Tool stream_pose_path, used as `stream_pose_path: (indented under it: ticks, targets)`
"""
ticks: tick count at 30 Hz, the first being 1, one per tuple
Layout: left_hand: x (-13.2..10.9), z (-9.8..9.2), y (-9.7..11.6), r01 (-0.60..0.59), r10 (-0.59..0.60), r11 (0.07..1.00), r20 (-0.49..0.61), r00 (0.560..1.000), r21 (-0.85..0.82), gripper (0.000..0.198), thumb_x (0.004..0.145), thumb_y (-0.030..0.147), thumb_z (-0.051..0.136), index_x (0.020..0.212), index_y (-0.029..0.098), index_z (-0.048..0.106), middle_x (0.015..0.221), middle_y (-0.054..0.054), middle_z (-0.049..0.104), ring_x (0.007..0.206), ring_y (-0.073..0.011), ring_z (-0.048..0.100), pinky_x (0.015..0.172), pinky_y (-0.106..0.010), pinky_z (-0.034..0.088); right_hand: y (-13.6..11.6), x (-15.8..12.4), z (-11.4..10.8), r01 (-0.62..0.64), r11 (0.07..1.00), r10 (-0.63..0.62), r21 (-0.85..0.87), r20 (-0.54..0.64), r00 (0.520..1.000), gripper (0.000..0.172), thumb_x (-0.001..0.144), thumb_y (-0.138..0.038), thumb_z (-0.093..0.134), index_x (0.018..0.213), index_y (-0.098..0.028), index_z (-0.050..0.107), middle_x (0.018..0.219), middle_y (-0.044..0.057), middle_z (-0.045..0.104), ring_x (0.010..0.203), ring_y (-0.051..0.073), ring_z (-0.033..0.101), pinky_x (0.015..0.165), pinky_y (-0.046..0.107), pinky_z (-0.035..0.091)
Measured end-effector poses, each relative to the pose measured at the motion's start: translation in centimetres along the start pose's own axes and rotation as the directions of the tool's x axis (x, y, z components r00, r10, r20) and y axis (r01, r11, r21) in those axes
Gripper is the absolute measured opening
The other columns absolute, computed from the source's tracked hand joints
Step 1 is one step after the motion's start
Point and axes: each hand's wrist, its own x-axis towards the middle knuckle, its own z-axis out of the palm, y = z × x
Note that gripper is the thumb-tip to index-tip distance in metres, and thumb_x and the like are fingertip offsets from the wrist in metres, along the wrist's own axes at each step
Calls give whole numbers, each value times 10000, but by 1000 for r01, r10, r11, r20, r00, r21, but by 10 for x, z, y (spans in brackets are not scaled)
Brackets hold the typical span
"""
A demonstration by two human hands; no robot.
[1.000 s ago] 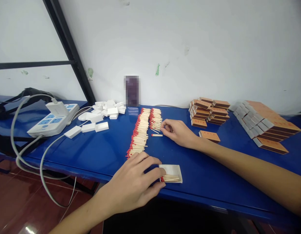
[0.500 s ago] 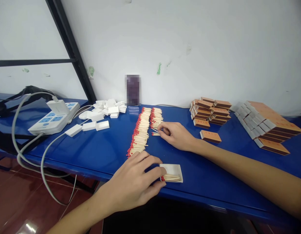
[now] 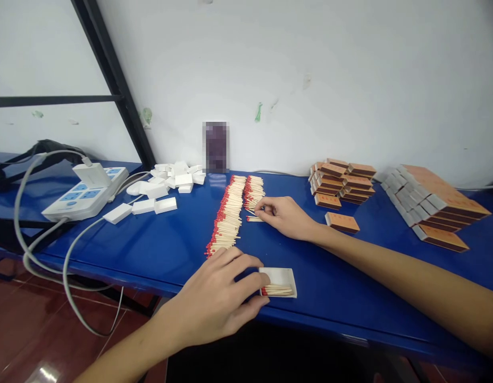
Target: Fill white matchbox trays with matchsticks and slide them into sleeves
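Observation:
My left hand (image 3: 226,298) grips the left end of a white matchbox tray (image 3: 284,276) near the table's front edge. Several matches (image 3: 277,290) lie along the tray's near side, red heads to the left. Beyond it, my right hand (image 3: 280,214) has its thumb and forefinger pinched at the near end of the shorter row of matches (image 3: 254,192); a match seems to be at the fingertips, partly hidden. A longer row of red-headed matches (image 3: 229,213) runs beside it on the left.
White trays (image 3: 180,178) are heaped at the back left, near a power strip (image 3: 86,194) with cables. Orange matchboxes (image 3: 342,178) and a larger stack of boxes (image 3: 437,197) stand on the right. An upright pixelated object (image 3: 216,147) leans against the wall.
The whole view has shifted slightly. My right hand remains pinched at the shorter row, and my left hand still holds the tray.

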Motion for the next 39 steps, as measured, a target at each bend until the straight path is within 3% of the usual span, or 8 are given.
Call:
stream_pose_path:
  ticks: [10, 15, 33, 39]
  targets:
    - [-1, -2, 1, 14, -14, 1000, 13, 1000, -10, 128, 969, 238, 568, 1074, 186, 618, 1099, -56, 631, 957, -199, 547, 861, -356, 487, 6, -2, -1, 71, 996, -72, 49, 31, 997, 234, 897, -264, 502, 954, -192, 717, 608, -42, 521, 555, 110, 421, 577, 254, 296]
    - [0, -1, 1, 12, -12, 1000, 5, 1000, -4, 126, 967, 238, 570, 1068, 182, 618, 1092, -59, 629, 967, -199, 551, 868, -355, 488, 5, -1, -1, 36, 997, -38, 75, 26, 999, 260, 880, -267, 518, 993, -174, 733, 578, -47, 484, 534, 107, 395, 567, 258, 290]
    - [-1, -1, 2, 8, -8, 1000, 2, 1000, 9, 134, 971, 243, 560, 1076, 185, 618, 1083, -62, 639, 952, -207, 562, 845, -364, 494, 1, -5, -2, 33, 991, -37, 130, 31, 999, 253, 829, -231, 487, 897, -161, 720, 583, -42, 499, 534, 104, 402, 571, 255, 300]
    - [0, -2, 1, 12, -12, 1000, 14, 1000, 4, 136, 973, 247, 554, 1077, 187, 619, 1081, -66, 639, 952, -210, 568, 839, -368, 496, -5, -8, -3, 56, 994, -58, 93, 26, 998, 186, 822, -292, 568, 847, -179, 714, 539, -63, 417, 507, 97, 367, 551, 255, 285]
